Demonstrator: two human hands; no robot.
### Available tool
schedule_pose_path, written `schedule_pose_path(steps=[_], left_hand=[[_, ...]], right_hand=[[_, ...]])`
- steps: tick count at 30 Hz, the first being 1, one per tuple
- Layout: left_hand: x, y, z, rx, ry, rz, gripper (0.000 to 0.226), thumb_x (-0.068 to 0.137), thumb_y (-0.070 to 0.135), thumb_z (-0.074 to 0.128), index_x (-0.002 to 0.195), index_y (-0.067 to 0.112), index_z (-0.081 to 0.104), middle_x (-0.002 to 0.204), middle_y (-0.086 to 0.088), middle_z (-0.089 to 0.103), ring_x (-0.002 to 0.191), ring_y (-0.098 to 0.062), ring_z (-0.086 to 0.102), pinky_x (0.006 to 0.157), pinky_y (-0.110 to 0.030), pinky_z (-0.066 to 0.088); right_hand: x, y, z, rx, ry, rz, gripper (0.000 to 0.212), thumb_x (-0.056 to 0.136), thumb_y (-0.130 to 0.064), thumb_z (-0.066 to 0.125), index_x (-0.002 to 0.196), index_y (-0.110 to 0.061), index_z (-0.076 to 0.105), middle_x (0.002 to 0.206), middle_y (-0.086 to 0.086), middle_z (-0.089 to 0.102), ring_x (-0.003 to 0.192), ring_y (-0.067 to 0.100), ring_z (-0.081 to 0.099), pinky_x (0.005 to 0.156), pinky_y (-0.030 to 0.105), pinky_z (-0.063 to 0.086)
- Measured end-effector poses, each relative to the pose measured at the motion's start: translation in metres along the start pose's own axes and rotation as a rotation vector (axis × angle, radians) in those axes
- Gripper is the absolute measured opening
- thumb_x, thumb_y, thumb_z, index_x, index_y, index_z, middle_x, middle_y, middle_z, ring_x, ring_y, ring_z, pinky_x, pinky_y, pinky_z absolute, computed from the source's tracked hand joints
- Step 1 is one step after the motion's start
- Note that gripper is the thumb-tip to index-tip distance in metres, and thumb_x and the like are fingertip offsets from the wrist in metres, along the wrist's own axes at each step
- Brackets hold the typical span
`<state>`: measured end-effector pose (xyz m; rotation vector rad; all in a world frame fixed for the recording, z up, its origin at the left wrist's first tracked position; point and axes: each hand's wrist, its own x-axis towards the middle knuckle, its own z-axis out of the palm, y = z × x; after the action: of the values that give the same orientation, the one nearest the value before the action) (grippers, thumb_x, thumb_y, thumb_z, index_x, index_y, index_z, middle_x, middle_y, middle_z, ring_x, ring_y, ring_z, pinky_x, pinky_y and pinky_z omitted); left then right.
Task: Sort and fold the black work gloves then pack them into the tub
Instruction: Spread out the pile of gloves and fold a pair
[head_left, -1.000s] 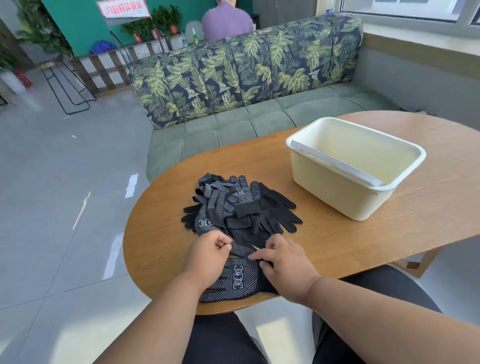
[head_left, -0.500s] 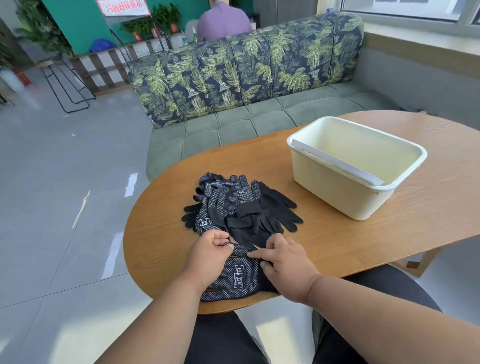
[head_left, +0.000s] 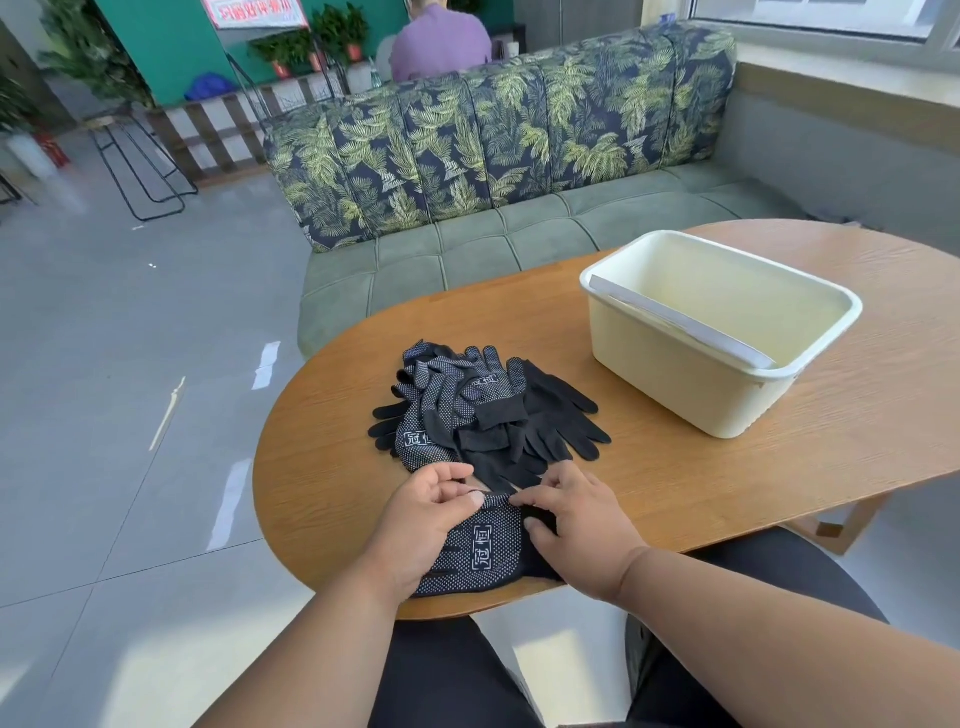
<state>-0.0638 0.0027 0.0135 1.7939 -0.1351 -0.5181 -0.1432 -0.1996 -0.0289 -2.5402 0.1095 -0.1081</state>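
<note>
A black dotted work glove (head_left: 485, 553) with a white logo lies flat at the near edge of the wooden table (head_left: 727, 467). My left hand (head_left: 423, 514) pinches its far edge from the left. From the right, my right hand (head_left: 576, 512) pinches the same edge, thumb tucked under a dark cuff. Just beyond my hands sits a loose pile of black gloves (head_left: 483, 410), some dotted, some plain. The cream tub (head_left: 717, 332) stands to the right, with a grey flat strip lying across its near rim.
A leaf-patterned sofa (head_left: 493, 156) runs behind the table. A person in a purple top (head_left: 439, 44) sits beyond it, back turned. The grey tiled floor (head_left: 130, 415) lies to the left, with a black wire rack (head_left: 140, 166) further back. My dark-trousered legs are under the table edge.
Both hands have shifted slightly along the glove's far edge, fingertips closer together. The glove pile and tub have not moved.
</note>
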Motion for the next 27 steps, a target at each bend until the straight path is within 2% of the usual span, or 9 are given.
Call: schedule_pose_path(steps=[2, 5, 10, 13, 17, 21, 25, 27], left_hand=[[-0.004, -0.003, 0.002, 0.034, -0.021, 0.024, 0.029, 0.092, 0.010, 0.077, 0.118, 0.021, 0.068, 0.104, 0.000, 0.079, 0.103, -0.014, 0.074, 0.100, -0.031, 0.054], [-0.007, -0.008, 0.004, 0.148, -0.021, 0.092, 0.025, 0.090, 0.014, 0.079, 0.112, 0.023, 0.072, 0.102, 0.004, 0.078, 0.101, -0.009, 0.073, 0.100, -0.031, 0.054], [-0.011, -0.018, 0.012, 0.310, -0.032, 0.169, 0.023, 0.086, 0.023, 0.082, 0.101, 0.037, 0.072, 0.096, 0.015, 0.076, 0.098, -0.003, 0.070, 0.098, -0.029, 0.049], [-0.013, -0.019, 0.016, 0.343, -0.049, 0.169, 0.023, 0.087, 0.019, 0.082, 0.099, 0.036, 0.072, 0.094, 0.019, 0.076, 0.095, 0.000, 0.069, 0.096, -0.026, 0.048], [-0.012, -0.024, 0.016, 0.406, -0.043, 0.180, 0.024, 0.084, 0.029, 0.082, 0.098, 0.047, 0.072, 0.096, 0.023, 0.074, 0.105, 0.001, 0.064, 0.104, -0.033, 0.048], [-0.013, -0.025, 0.018, 0.450, -0.039, 0.216, 0.022, 0.085, 0.030, 0.082, 0.097, 0.045, 0.072, 0.095, 0.028, 0.072, 0.110, 0.002, 0.060, 0.108, -0.035, 0.045], [-0.012, -0.025, 0.016, 0.446, -0.046, 0.241, 0.017, 0.090, 0.029, 0.076, 0.098, 0.044, 0.073, 0.096, 0.028, 0.071, 0.114, 0.004, 0.056, 0.110, -0.033, 0.043], [-0.012, -0.027, 0.017, 0.449, -0.038, 0.254, 0.023, 0.092, 0.025, 0.074, 0.100, 0.046, 0.072, 0.096, 0.026, 0.071, 0.113, 0.002, 0.057, 0.110, -0.034, 0.043]], right_hand=[[0.001, 0.001, 0.001, -0.006, 0.002, 0.003, 0.034, 0.097, -0.044, 0.055, 0.129, -0.045, 0.066, 0.121, -0.009, 0.046, 0.120, 0.014, 0.046, 0.112, 0.034, 0.036], [0.001, 0.001, 0.002, -0.009, 0.008, 0.002, 0.034, 0.096, -0.044, 0.056, 0.129, -0.044, 0.067, 0.121, -0.008, 0.047, 0.120, 0.016, 0.047, 0.111, 0.035, 0.038], [0.001, 0.002, 0.003, 0.004, 0.030, -0.005, 0.032, 0.095, -0.041, 0.060, 0.126, -0.042, 0.069, 0.121, -0.006, 0.049, 0.120, 0.017, 0.049, 0.109, 0.036, 0.040], [0.001, 0.002, 0.003, -0.001, 0.033, -0.004, 0.031, 0.095, -0.040, 0.060, 0.126, -0.041, 0.069, 0.122, -0.005, 0.050, 0.120, 0.017, 0.049, 0.109, 0.036, 0.039], [0.001, 0.000, 0.003, 0.008, 0.043, 0.005, 0.029, 0.094, -0.039, 0.062, 0.122, -0.039, 0.070, 0.121, -0.006, 0.051, 0.119, 0.017, 0.050, 0.109, 0.035, 0.040], [0.001, 0.000, 0.001, 0.004, 0.039, 0.024, 0.028, 0.093, -0.040, 0.062, 0.121, -0.037, 0.067, 0.123, -0.007, 0.051, 0.121, 0.017, 0.050, 0.111, 0.036, 0.039], [0.001, 0.000, 0.001, 0.004, 0.027, 0.029, 0.030, 0.094, -0.040, 0.061, 0.123, -0.037, 0.067, 0.124, -0.008, 0.050, 0.122, 0.017, 0.049, 0.111, 0.035, 0.038], [0.001, 0.000, 0.000, 0.004, 0.023, 0.031, 0.031, 0.094, -0.039, 0.060, 0.124, -0.036, 0.068, 0.124, -0.008, 0.050, 0.122, 0.016, 0.049, 0.112, 0.035, 0.038]])
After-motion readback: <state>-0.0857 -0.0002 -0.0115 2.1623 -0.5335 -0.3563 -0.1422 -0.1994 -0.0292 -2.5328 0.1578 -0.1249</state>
